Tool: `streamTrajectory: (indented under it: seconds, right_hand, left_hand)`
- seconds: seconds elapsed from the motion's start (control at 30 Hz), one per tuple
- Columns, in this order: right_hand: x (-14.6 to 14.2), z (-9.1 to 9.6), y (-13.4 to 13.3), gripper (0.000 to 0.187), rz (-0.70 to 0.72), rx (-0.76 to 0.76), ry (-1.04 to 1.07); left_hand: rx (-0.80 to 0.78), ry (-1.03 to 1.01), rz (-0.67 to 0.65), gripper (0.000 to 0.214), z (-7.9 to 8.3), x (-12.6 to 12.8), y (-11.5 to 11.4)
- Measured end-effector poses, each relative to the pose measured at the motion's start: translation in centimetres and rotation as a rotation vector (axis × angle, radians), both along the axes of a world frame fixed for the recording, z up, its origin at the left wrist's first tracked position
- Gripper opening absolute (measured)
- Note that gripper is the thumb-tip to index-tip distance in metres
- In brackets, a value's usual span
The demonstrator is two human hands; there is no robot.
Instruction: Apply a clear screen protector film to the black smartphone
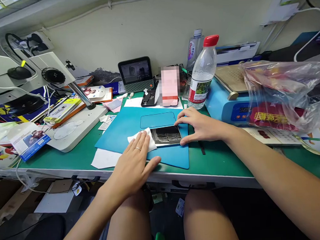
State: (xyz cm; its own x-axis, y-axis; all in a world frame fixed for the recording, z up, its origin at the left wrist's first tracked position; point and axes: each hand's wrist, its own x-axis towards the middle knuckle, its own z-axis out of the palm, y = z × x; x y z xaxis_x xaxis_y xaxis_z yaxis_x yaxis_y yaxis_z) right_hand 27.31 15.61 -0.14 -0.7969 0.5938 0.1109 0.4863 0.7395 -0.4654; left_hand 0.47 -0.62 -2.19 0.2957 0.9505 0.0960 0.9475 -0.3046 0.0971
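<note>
A dark phone [166, 135] lies flat on a blue mat [123, 131] on the green bench. My left hand [134, 162] lies flat with fingers stretched out, pressing a white wipe [150, 143] against the phone's left end. My right hand [200, 125] brackets the phone's right end, thumb at the near edge and fingers at the far edge, holding it in place.
A water bottle [203, 74] stands behind my right hand beside a blue machine [226, 105] and a plastic bag [284, 92]. A microscope stand [69, 128] occupies the left. A small screen [136, 73] and another phone [149, 97] sit at the back. White paper [104, 159] lies near the bench edge.
</note>
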Motion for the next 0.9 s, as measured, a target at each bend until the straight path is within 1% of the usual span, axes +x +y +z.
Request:
streamTrajectory:
  seconds: [0.1, 0.23, 0.33, 0.43, 0.5, 0.57, 0.63, 0.7, 0.8, 0.9]
  right_hand:
    - [0.0, 0.1, 0.0, 0.077, -0.004, -0.016, -0.007]
    - [0.0, 0.3, -0.1, 0.078, -0.015, -0.025, -0.008]
    - [0.1, 0.3, -0.1, 0.077, -0.011, -0.013, 0.0]
    - [0.2, 0.1, 0.0, 0.075, 0.014, 0.014, 0.005]
    - [0.2, 0.0, 0.0, 0.076, 0.016, 0.022, 0.001]
    - [0.2, 0.0, 0.0, 0.079, 0.007, 0.02, -0.008]
    - [0.0, 0.2, -0.1, 0.082, -0.004, 0.014, -0.015]
    - [-0.2, 0.3, -0.1, 0.079, -0.023, 0.03, -0.001]
    - [-0.4, 0.2, 0.1, 0.07, -0.085, 0.105, 0.053]
    - [-0.5, -0.1, 0.5, 0.061, -0.143, 0.187, 0.085]
  left_hand:
    - [-0.014, 0.014, 0.009, 0.077, 0.1, -1.6, 0.4]
    - [-0.014, -0.011, -0.027, 0.067, 0.4, -2.9, 0.7]
    - [0.02, -0.101, -0.031, 0.055, 0.8, -3.6, 0.9]
    - [0.077, -0.18, 0.001, 0.046, 1.5, -4.7, 1.8]
    - [0.107, -0.136, 0.065, 0.045, 2.3, -5.9, 2.9]
    - [0.123, -0.046, 0.146, 0.047, 3.1, -7.3, 4.1]
    - [0.108, 0.001, 0.167, 0.049, 3.9, -8.6, 5.2]
    - [0.077, 0.018, 0.151, 0.054, 4.6, -9.3, 6.0]
    - [0.051, 0.018, 0.137, 0.065, 5.1, -8.7, 7.3]
    - [0.003, -0.006, 0.092, 0.067, 5.2, -6.7, 9.1]
